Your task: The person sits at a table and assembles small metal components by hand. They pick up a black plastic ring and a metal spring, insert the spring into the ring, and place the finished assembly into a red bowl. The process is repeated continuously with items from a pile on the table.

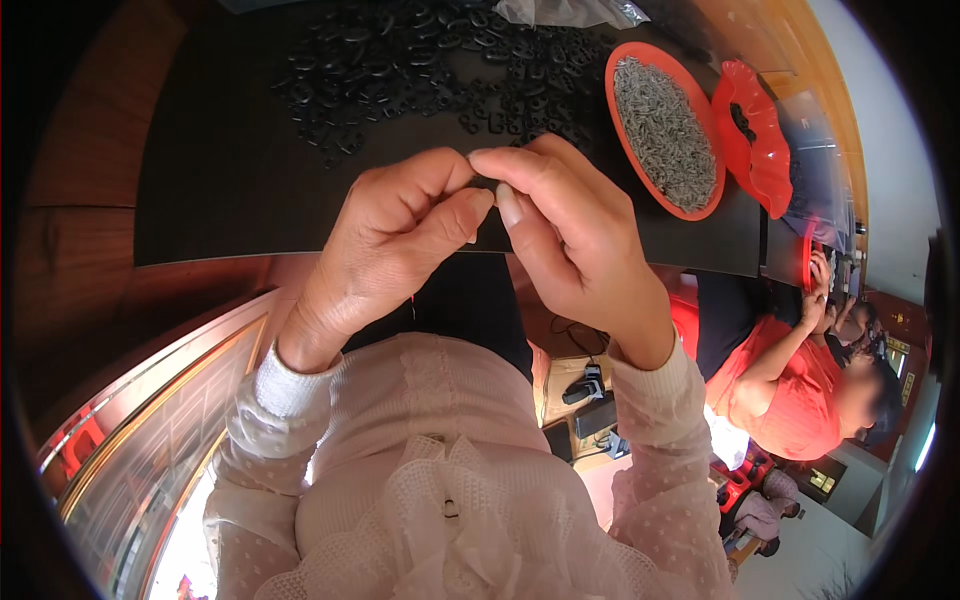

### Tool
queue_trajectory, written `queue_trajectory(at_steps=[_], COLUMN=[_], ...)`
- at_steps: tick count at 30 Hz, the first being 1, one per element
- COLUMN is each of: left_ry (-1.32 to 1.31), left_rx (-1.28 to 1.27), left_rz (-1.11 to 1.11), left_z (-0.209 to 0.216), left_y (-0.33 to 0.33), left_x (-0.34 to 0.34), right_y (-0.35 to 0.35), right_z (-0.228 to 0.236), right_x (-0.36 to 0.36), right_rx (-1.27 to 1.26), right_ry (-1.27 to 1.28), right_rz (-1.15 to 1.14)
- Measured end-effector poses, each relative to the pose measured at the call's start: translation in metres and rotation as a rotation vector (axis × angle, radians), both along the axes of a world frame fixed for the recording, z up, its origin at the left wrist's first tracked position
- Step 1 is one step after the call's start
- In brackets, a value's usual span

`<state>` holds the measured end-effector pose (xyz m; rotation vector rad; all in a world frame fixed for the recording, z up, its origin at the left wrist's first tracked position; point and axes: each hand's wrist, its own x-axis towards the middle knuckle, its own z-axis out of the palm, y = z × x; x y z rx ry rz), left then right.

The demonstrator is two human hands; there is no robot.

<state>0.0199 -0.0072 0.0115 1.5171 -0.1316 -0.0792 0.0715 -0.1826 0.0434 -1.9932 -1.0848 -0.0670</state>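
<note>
My left hand (400, 220) and my right hand (580, 225) meet just over the near edge of a dark table. Thumbs and forefingers of both hands are pinched together around a tiny dark piece (484, 183). Fingertips cover most of it, so its shape cannot be made out. Beyond my hands, many small black curved plastic parts (400, 60) lie loose in a wide spread. Right of my right hand stands a red bowl (703, 105) filled with small grey metal pins or screws (662, 130).
A red wavy-rimmed dish (765, 165) holding a few dark pieces stands beside the bowl. A clear plastic bag (570, 12) lies at the far edge. To the right sits a person in a red top (780, 400). Black devices with cables (590, 400) are below the table.
</note>
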Motion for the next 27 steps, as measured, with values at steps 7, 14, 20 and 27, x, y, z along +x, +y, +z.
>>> queue_trajectory(at_steps=[7,14,20,27], left_ry=[0.136,0.112,0.081,0.131], left_rx=[-0.179,-0.307,-0.292,-0.21], left_rz=[-0.038,-0.105,-0.044,-0.015], left_z=[0.009,0.004,0.004,0.007], left_y=[0.004,0.01,0.011,0.005], left_x=[-0.004,-0.008,-0.014,-0.014], right_y=[0.002,0.027,0.032,0.006], right_z=[-0.008,-0.016,-0.014,0.006], right_x=[-0.004,-0.017,-0.018,-0.003], right_rx=[0.157,0.458,0.379,-0.095], right_ry=[0.012,0.3,0.298,0.109], right_rz=[0.03,0.055,0.051,0.052])
